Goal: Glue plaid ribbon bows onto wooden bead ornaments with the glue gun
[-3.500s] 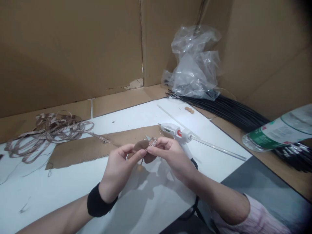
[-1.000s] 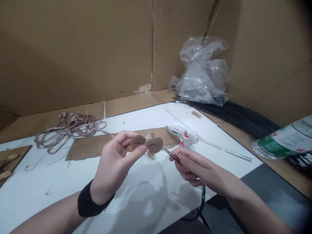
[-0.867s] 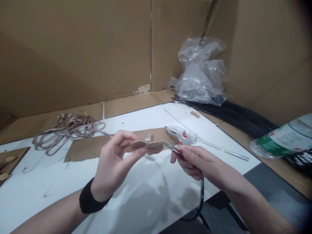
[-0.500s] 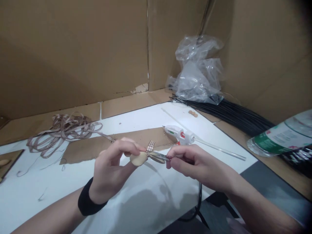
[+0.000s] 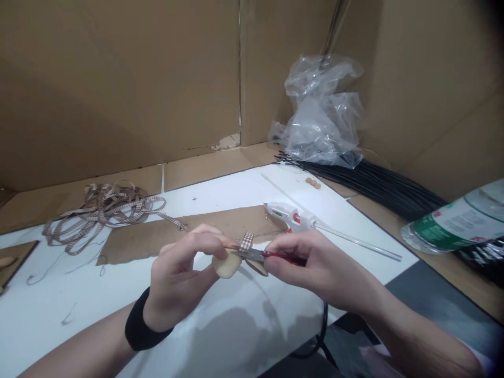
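Observation:
My left hand point(image 5: 181, 275) pinches a small tan bow point(image 5: 227, 263) with a checked ribbon band point(image 5: 246, 241) round its middle, holding it above the white table point(image 5: 79, 299). My right hand point(image 5: 315, 262) is closed on small red-handled scissors point(image 5: 271, 255). The scissor blades point left and sit at the base of the ribbon tail in the bow's middle. Both hands are close together over the table's front part.
A white glue gun point(image 5: 293, 218) with a clear glue stick lies on a brown cardboard strip point(image 5: 157, 236) behind the hands. A heap of checked ribbon point(image 5: 98, 210) lies at the left. Black rods point(image 5: 386, 184), a plastic bag point(image 5: 323, 115) and a bottle point(image 5: 452, 220) are at the right.
My right hand picked up the scissors and brought them left to the bow. My left hand tilted the bow and lowered it slightly, and the blades now meet the ribbon tail.

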### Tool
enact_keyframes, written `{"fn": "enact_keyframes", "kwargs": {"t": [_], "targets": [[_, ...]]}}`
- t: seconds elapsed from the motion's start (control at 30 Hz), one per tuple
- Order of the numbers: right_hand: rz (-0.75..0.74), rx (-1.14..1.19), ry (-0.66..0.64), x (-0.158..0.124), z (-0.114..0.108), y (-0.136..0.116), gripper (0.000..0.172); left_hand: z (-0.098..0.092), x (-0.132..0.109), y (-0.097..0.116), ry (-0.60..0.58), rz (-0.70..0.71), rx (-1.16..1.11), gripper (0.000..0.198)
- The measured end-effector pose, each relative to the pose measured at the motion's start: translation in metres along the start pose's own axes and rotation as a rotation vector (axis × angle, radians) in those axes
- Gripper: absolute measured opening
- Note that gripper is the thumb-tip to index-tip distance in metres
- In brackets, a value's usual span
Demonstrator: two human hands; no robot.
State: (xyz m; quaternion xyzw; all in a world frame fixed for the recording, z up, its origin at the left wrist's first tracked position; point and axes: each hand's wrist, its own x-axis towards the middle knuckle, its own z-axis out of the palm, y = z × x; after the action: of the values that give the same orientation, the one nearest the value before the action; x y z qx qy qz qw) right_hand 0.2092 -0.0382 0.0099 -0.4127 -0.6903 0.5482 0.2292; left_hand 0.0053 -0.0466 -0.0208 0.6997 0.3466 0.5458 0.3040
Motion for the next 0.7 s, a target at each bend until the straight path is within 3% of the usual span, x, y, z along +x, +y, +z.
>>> {"fn": "enact_keyframes", "kwargs": {"t": [0.27,0.4,0.5,0.6,0.7], "targets": [[0.001,-0.001,0.033,0.002,-0.002,0.003,0.029,0.001,0.002,0.003,-0.025,-0.038,-0.010,0.025],[-0.058,0.115,0.194,0.005,0.000,0.007,0.023,0.002,0.007,0.007,0.009,-0.335,-0.035,0.020],[-0.049,0.221,0.265,0.012,0.006,0.009,0.026,0.004,0.012,0.010,-0.051,-0.546,-0.195,0.021],[-0.010,0.304,0.266,0.023,0.012,0.011,0.017,0.003,0.015,0.012,-0.141,-0.638,-0.254,0.018],[0.002,0.367,0.278,0.034,0.012,0.015,0.021,-0.002,0.018,0.013,-0.197,-0.625,-0.136,0.019]]}}
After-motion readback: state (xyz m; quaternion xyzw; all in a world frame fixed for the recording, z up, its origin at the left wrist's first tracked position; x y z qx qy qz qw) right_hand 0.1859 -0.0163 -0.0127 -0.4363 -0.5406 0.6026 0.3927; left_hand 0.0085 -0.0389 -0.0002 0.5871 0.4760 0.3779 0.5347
